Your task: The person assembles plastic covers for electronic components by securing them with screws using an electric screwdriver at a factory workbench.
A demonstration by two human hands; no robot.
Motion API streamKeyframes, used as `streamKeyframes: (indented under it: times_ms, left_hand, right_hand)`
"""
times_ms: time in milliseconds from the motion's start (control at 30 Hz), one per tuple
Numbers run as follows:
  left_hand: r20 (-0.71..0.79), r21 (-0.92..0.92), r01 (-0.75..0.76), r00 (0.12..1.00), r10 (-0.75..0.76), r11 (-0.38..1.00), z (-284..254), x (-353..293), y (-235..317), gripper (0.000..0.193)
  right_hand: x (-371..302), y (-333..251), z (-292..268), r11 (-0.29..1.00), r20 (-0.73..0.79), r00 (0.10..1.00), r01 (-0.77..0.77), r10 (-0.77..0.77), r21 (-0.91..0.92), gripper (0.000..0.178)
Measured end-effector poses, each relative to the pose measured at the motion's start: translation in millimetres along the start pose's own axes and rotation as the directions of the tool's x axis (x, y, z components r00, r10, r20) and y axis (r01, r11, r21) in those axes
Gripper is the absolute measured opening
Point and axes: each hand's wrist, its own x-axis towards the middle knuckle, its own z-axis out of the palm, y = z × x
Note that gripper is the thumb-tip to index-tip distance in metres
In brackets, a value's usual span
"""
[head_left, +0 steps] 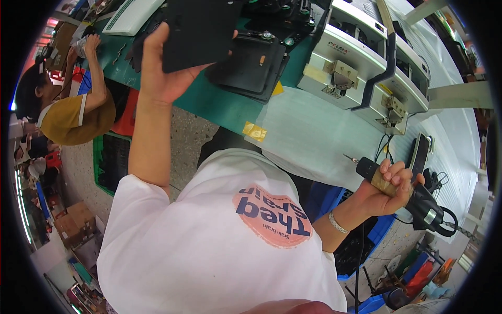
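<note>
My left hand (168, 78) grips a flat black panel (201, 34) by its lower left side and holds it over the green table. Thumb and palm show along its edge, while fingertips appear at the far side. Beside it lie stacked black panels (240, 68) on the tabletop. In my right hand (395, 186) is a black electric screwdriver (368, 168), tape wrapped around its grip. Its thin bit points left toward the table's front edge, and a black loop hangs from its rear end.
Two white machines (340, 65) with metal fittings stand at the back right. A white sheet (319, 125) covers the right tabletop, and black parts (285, 13) lie at the back. A co-worker in a brown top (78, 120) sits left, near a green crate (104, 165). A blue bin (374, 235) stands below right.
</note>
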Motion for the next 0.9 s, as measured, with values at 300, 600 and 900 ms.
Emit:
streamKeyframes:
  times_ms: [300,600,900]
  left_hand:
    - [-0.012,0.616,0.035,0.999,-0.036,0.787,3.6,51.8,82.3,0.028]
    - [0.730,0.567,-0.822,0.535,-0.426,-0.061,67.5,104.5,60.7,0.016]
    - [0.645,0.428,-0.885,0.442,-0.624,-0.184,74.3,110.1,36.4,0.014]
  right_hand:
    - [1.0,6.0,1.7,1.000,0.008,1.000,-0.006,0.006,-0.007,0.036]
    - [-6.0,10.7,6.8,0.999,-0.022,0.999,-0.025,0.024,-0.044,0.044]
    - [-7.6,13.2,7.1,0.998,-0.042,0.999,-0.025,0.022,-0.060,0.044]
